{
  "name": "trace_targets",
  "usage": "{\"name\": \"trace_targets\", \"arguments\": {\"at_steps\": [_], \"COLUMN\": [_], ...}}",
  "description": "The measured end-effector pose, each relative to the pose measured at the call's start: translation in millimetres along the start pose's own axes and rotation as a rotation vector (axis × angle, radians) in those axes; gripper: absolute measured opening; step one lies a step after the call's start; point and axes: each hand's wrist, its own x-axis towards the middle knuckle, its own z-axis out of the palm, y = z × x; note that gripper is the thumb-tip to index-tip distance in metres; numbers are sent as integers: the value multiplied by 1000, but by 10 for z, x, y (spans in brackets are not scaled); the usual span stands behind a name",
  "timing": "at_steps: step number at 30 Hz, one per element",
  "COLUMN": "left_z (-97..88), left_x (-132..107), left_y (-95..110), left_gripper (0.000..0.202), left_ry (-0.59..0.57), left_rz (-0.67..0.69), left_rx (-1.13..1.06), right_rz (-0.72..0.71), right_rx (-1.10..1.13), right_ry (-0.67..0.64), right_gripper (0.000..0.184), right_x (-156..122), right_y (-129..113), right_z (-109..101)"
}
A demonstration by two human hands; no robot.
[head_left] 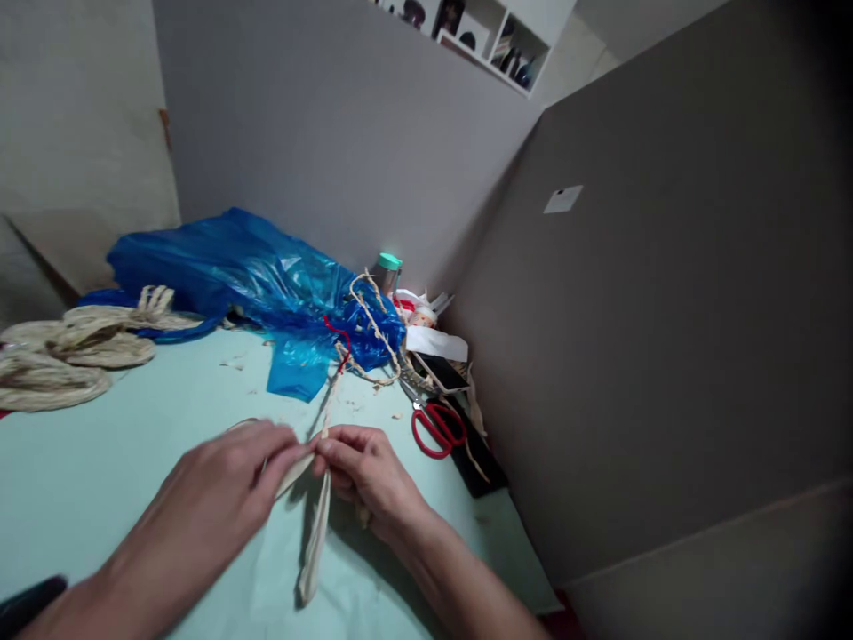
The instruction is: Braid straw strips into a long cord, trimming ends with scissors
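A dark grey panel (666, 338) rose along the right edge of the counter (173, 498), and a paler grey panel (346, 133) stood behind its back edge. On the pale green counter a crumpled blue plastic bag (233, 267) spread along the back edge. A bundle of tan fibre (59, 360) lay by the left edge.

The left hand (230, 476) and the right hand (366, 471) met above the counter's near middle. The left pinched a tan fibre strand (313, 551) between thumb and fingers; the right pinched the same strand between thumb and forefinger, just beside the left fingertips. One tail of the strand hung toward the near edge, and its twisted part ran toward the back edge, near the bag.

A black flat object (483, 471) lay along the right edge, with red-handled scissors (436, 429) partly over it. A loop of twisted cord (370, 311) rested against the bag's right end. Toward the back right corner were a dark slab (443, 373), a folded white paper (436, 344) and a tumbler (386, 271) with a green lid. A red thread (345, 340) lay by the bag, touching the cord.
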Motion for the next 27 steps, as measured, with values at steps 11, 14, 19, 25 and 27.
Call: {"name": "trace_targets", "arguments": {"at_steps": [11, 14, 19, 25, 27], "left_z": [58, 64, 65, 39, 35], "left_x": [210, 196, 202, 165, 156], "left_y": [-22, -49, -49, -21, -28], "left_gripper": [25, 19, 18, 21, 21], "left_ry": [-407, -373, -313, -284, -308], "left_rz": [-296, -243, -220, -269, -327], "left_rx": [-510, -444, -266, -204, -295], "right_rz": [-117, -168, -212, -354, -434], "right_rx": [-432, -665, -1187, -1695, -1730], "right_ry": [-124, -151, 15, 158, 180], "right_gripper": [22, 25, 17, 11, 18], "right_x": [-37, -78, -200, -389, -418], "right_y": [12, -47, -109, 116, 248], "right_z": [-34, -28, -3, 240, 350]}}
